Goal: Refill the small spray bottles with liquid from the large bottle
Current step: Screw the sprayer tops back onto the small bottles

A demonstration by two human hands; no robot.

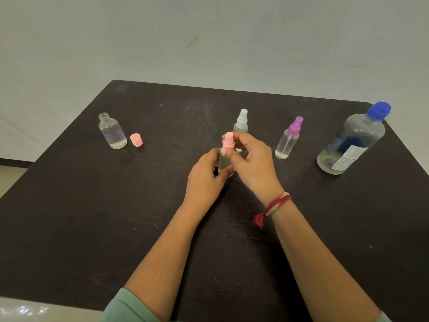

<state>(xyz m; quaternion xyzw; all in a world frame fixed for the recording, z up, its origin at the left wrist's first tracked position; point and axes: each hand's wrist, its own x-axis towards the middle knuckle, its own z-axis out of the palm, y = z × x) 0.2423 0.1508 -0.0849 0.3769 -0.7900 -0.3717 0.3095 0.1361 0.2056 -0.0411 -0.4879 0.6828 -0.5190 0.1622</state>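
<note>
Far left, upright on the dark surface (pixel 92 217): an uncapped clear bottle (pixel 112 132) with some liquid low inside, and just beside it a loose pink cap (pixel 136 139).

Centre, whether lifted or standing not clear: the pink-topped spray bottle (pixel 224 159), body wrapped by the left hand (pixel 205 175), sprayer head pinched in the fingertips of the right hand (pixel 253 163). Probably light, thin-walled and smooth. Best held firmly low on the body and twisted at the collar rather than the nozzle, without squeezing hard enough to spill.

Just behind the hands, a white-topped spray bottle (pixel 241 123). Further right, a purple-topped spray bottle (pixel 287 140), nearly empty. Both upright.

Far right, the large bottle (pixel 350 145), blue cap on. Likely the heaviest and slick-sided, so worth a whole-hand hold round the middle.
</note>
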